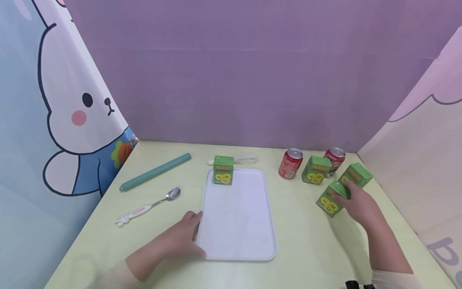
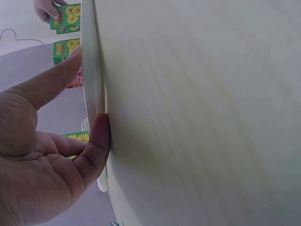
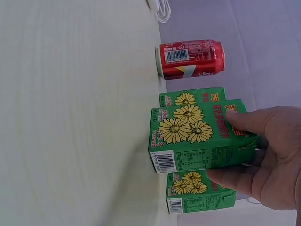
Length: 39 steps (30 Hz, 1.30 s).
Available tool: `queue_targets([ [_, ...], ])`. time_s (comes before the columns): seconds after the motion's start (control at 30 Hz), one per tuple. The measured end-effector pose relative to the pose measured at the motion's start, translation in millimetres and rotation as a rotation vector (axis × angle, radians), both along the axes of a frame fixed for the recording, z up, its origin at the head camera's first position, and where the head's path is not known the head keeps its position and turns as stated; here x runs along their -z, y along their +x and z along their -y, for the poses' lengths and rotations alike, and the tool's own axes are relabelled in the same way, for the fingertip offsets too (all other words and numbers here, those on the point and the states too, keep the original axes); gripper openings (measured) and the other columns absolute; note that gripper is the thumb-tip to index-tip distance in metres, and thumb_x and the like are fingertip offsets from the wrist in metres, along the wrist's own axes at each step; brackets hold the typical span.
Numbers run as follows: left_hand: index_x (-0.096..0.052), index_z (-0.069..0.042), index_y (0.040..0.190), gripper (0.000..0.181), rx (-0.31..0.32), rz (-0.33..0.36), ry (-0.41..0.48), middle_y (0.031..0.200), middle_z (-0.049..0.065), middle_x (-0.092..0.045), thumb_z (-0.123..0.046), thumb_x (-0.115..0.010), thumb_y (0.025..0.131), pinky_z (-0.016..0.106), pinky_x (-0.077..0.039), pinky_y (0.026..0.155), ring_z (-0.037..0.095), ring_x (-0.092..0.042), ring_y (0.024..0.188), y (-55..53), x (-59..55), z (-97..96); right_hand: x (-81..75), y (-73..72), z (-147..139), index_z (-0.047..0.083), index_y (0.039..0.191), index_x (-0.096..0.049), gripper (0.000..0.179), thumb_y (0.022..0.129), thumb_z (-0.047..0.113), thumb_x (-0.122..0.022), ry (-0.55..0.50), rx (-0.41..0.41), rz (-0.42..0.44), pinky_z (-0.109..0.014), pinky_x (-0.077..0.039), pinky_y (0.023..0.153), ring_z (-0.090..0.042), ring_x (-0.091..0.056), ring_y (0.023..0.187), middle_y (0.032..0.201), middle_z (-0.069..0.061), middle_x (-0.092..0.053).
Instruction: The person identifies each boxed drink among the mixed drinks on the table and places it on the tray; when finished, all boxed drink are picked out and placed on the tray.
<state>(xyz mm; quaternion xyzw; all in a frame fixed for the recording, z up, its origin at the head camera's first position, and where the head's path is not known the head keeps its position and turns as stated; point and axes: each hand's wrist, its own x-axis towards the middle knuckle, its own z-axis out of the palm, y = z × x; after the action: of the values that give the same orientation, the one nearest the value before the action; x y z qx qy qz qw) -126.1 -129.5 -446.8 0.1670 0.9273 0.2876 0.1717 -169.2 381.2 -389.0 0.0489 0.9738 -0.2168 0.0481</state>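
My left hand [image 1: 182, 239] grips the left edge of a white tray [image 1: 238, 220] near its front corner. In the left wrist view, the thumb and a curled finger lie on either side of the rim. At the right, my right hand [image 1: 362, 204] holds a green drink carton [image 1: 329, 199] with yellow flowers, thumb and fingers on its sides. The held carton leans in the head view; whether its base touches the table I cannot tell. Another carton [image 1: 356, 174] stands just behind that hand, and a further carton [image 1: 315, 171] farther left. One more carton [image 1: 223, 170] stands at the tray's back left corner.
Two red soda cans, a nearer can [image 1: 290, 163] and a partly hidden can [image 1: 335, 156], stand at the back right. A whisk [image 1: 245, 159] lies behind the tray. Left of it lie a teal stick [image 1: 155, 172] and a spoon [image 1: 148, 207] with a rabbit handle.
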Motion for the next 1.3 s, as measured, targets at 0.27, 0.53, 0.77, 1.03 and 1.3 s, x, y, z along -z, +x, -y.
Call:
queue_targets([
  [0.27,-0.028,0.005,0.151,0.119,0.003,-0.003,-0.009,0.120,0.008,-0.045,-0.042,-0.088,0.061,0.026,-0.041,0.065,0.012,-0.048,0.079,-0.2,0.0,-0.2,0.2,-0.6,3,-0.008,0.150,-0.023,0.092,0.095,0.061,-0.048,0.023,0.003,-0.029,-0.073,-0.034,0.092,-0.064,-0.034,0.124,0.142,-0.042,-0.034],
  [0.53,-0.028,0.005,0.151,0.118,0.006,-0.007,-0.017,0.118,0.007,-0.044,-0.041,-0.087,0.060,0.028,-0.042,0.069,0.013,-0.047,0.082,-0.7,-1.0,-2.1,-5.6,-2.8,14,-0.008,0.146,-0.033,0.087,0.094,0.059,-0.052,0.020,-0.006,-0.069,-0.069,-0.040,0.086,-0.059,-0.044,0.119,0.138,-0.038,-0.044],
  [0.77,-0.028,0.005,0.151,0.118,-0.003,-0.008,-0.026,0.120,0.008,-0.045,-0.041,-0.087,0.059,0.030,-0.044,0.072,0.013,-0.048,0.085,0.0,-1.0,-1.7,-14.6,-11.9,31,-0.002,0.146,-0.039,0.078,0.094,0.055,-0.054,0.023,-0.043,-0.125,-0.066,-0.042,0.085,-0.051,-0.051,0.116,0.135,-0.031,-0.052],
  [1.03,-0.028,0.005,0.151,0.119,0.002,0.001,-0.011,0.119,0.008,-0.045,-0.041,-0.088,0.059,0.029,-0.044,0.071,0.014,-0.048,0.084,-1.3,2.1,-0.7,-30.0,-22.7,56,0.006,0.148,-0.041,0.072,0.094,0.050,-0.058,-0.011,-0.104,-0.142,-0.062,-0.043,0.089,-0.044,-0.052,0.118,0.138,-0.026,-0.050],
  [1.3,-0.028,0.005,0.151,0.119,0.003,-0.004,-0.017,0.121,0.009,-0.045,-0.041,-0.087,0.059,0.030,-0.044,0.071,0.014,-0.048,0.084,-1.5,1.5,-0.5,-42.9,-36.2,86,0.006,0.147,-0.042,0.069,0.094,0.047,-0.060,-0.048,-0.153,-0.160,-0.064,-0.038,0.098,-0.045,-0.047,0.127,0.142,-0.021,-0.049],
])
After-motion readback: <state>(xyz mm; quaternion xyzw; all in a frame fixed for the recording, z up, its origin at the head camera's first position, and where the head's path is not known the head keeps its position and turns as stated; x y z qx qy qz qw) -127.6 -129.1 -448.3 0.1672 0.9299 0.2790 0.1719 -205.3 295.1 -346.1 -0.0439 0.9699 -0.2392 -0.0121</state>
